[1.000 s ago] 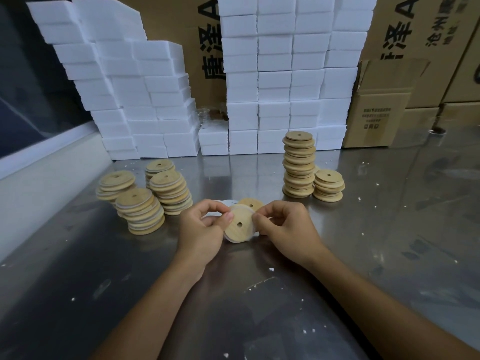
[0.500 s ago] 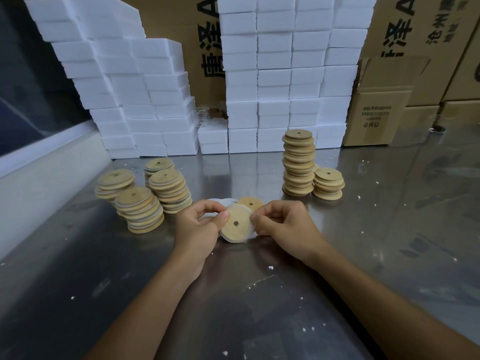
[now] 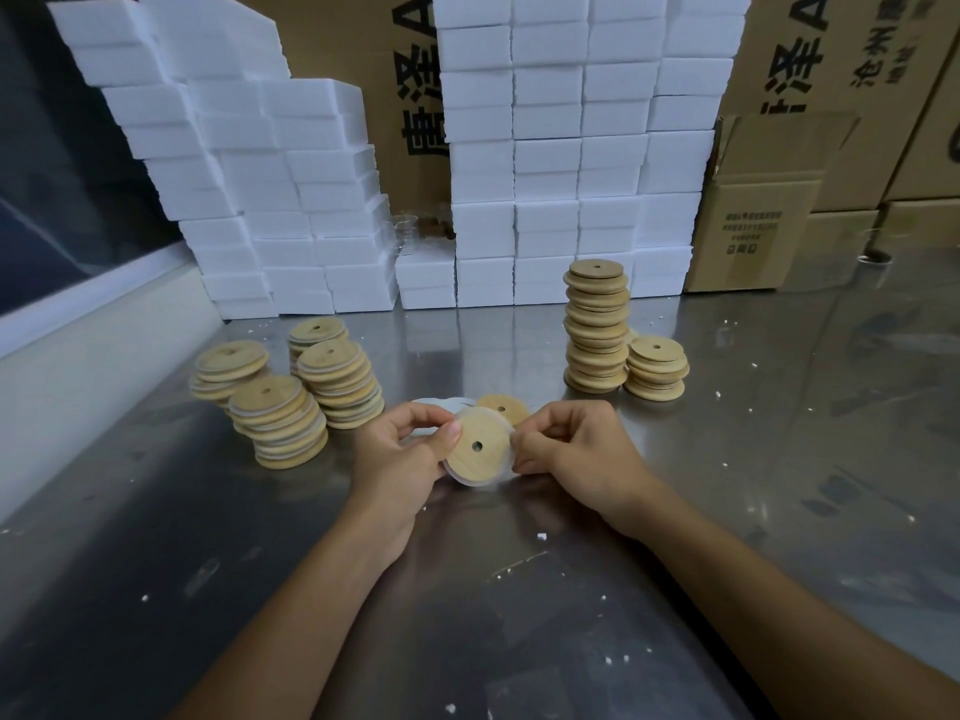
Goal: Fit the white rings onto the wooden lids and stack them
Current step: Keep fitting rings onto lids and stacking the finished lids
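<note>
Wooden lid [image 3: 478, 449] with white ring [image 3: 470, 479] pinched between left hand [image 3: 402, 454] and right hand [image 3: 576, 449] fingers; second lid [image 3: 503, 407] partly hidden behind.

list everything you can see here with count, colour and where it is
held lid: 1, light wood, between both hands, centre
white ring: 1, translucent white, around the held lid's edge
loose lid: 1, wood, on the table just behind the hands
loose rings: count unclear, white, beside the loose lid
left lid stacks: 4 stacks, wood with white edges, left of the hands
right lid stacks: 2 stacks, plain wood, one tall, one short, right rear
foam blocks: many, white, stacked along the back
cardboard boxes: several, brown, back and right
table: 1, grey metal, with white crumbs
left hand: pinches the lid's left edge
right hand: pinches the right edge
</note>
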`<state>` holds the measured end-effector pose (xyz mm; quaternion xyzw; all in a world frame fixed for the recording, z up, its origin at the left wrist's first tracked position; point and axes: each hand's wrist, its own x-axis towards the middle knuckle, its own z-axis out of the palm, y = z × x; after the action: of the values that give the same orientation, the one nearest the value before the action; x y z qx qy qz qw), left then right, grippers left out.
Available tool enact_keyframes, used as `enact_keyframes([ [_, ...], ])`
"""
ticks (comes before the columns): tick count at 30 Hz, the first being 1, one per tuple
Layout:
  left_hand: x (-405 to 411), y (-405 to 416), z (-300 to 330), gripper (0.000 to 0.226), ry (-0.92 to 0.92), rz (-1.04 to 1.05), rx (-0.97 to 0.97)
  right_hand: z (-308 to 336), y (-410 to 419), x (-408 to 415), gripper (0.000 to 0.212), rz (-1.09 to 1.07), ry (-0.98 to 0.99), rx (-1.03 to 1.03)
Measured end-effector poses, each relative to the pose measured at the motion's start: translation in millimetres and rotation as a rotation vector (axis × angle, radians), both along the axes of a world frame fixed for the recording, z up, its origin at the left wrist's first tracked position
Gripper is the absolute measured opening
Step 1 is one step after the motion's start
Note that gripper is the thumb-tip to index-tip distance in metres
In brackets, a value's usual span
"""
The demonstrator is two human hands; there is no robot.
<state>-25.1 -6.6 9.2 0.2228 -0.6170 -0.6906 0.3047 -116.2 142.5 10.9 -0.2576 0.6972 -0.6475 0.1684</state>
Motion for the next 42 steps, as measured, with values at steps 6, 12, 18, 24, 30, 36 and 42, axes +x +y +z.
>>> enact_keyframes([
  [6, -0.4, 0.2, 0.3, 0.019, 0.021, 0.018, 0.059, 0.9, -0.8, 2.6, 0.006, -0.002, 0.020, 0.002],
  [12, 0.5, -0.4, -0.1, 0.019, 0.023, -0.016, 0.038, 0.2, 0.2, 3.8, 0.007, 0.002, 0.084, -0.009],
  [18, 2.1, 4.7, -0.6, 0.023, 0.035, -0.107, -0.400, -2.5, -0.7, 7.9, 0.008, -0.102, 0.473, 0.023],
  [24, 0.8, 7.1, -2.4, 0.030, 0.078, -0.137, -0.490, 0.5, -2.2, 13.0, 0.007, -0.045, 0.702, 0.054],
  [30, 1.0, 1.9, 1.4, 0.032, 0.060, -0.142, -0.620, 3.1, -2.3, 12.6, 0.006, -0.040, 0.743, 0.050],
  [36, 1.1, 3.6, -0.1, 0.028, 0.084, -0.139, -0.514, -0.5, -1.8, 9.4, 0.004, -0.044, 0.646, 0.045],
  [42, 1.2, 5.4, -0.8, 0.023, 0.111, -0.151, -0.404, -3.8, -4.8, 6.3, 0.004, -0.040, 0.469, 0.027],
])
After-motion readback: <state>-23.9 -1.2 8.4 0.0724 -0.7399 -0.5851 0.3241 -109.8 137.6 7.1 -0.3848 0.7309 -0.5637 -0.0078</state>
